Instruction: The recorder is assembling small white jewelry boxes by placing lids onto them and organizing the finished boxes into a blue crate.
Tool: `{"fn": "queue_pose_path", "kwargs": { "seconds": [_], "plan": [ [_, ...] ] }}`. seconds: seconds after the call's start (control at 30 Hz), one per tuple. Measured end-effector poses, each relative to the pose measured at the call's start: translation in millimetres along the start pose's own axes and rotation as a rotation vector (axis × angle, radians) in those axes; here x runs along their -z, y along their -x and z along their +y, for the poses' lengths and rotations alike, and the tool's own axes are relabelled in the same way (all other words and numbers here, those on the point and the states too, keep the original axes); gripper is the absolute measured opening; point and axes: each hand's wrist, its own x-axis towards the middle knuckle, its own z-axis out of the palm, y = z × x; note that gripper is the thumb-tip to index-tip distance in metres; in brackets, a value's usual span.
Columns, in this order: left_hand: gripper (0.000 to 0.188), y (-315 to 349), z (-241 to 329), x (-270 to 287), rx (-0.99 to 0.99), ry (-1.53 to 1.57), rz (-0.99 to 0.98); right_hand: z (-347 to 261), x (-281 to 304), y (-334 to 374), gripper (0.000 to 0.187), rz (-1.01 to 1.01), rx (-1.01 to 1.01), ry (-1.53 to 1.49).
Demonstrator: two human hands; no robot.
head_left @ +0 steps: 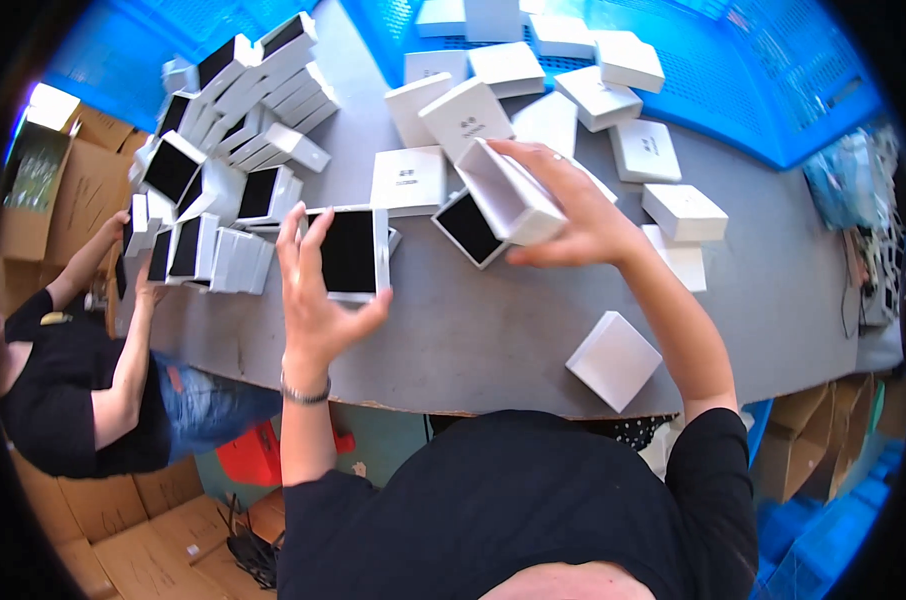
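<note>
My left hand (318, 305) spans a white open box base with a black insert (353, 252), fingers along its left edge and thumb by its lower right corner. In my right hand (583, 215) is a white box lid (513, 195), tilted so its hollow inside shows, with the thumb low and fingers over the top. Just beneath that lid, another box base with a black insert (470, 228) lies on the table, partly covered. Nearer to me on the right, a plain white box (614, 361) sits alone.
White boxes, one of them a closed box (645, 150), lie piled at the far middle before a blue plastic crate (733, 80). Stacked black-insert bases (173, 168) fill the grey table's (473, 340) left side, where a co-worker's hands (133, 260) touch them. Cardboard cartons (133, 530) stand lower left.
</note>
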Motion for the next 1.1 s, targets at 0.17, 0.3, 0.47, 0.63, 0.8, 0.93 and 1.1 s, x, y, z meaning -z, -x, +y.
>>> {"fn": "queue_pose_path", "kwargs": {
  "seconds": [0.17, 0.3, 0.47, 0.63, 0.8, 0.93, 1.1],
  "plan": [
    [0.091, 14, 46, -20, -0.113, 0.256, -0.339, -7, 27, 111, 0.097, 0.096, -0.445, -0.847],
    [0.090, 28, 67, -67, -0.205, 0.277, -0.475, 15, 24, 206, 0.074, 0.370, -0.580, -0.822],
    [0.086, 43, 60, -80, -0.256, 0.281, -0.439, -80, 119, 222, 0.072, 0.856, -0.420, -0.557],
    [0.082, 30, 67, -99, -0.361, 0.300, -0.269, -233, 241, 284, 0.065, 1.550, -0.238, -0.074],
    [0.083, 26, 63, -102, -0.391, 0.346, -0.178, -318, 236, 323, 0.057, 1.700, -0.099, 0.295],
    [0.086, 32, 56, -100, -0.380, 0.421, -0.163, -322, 170, 304, 0.066, 1.461, -0.244, 0.376],
    [0.088, 39, 39, -109, -0.337, 0.414, -0.184, -277, 162, 262, 0.075, 1.504, -0.463, 0.215]
  ]
}}
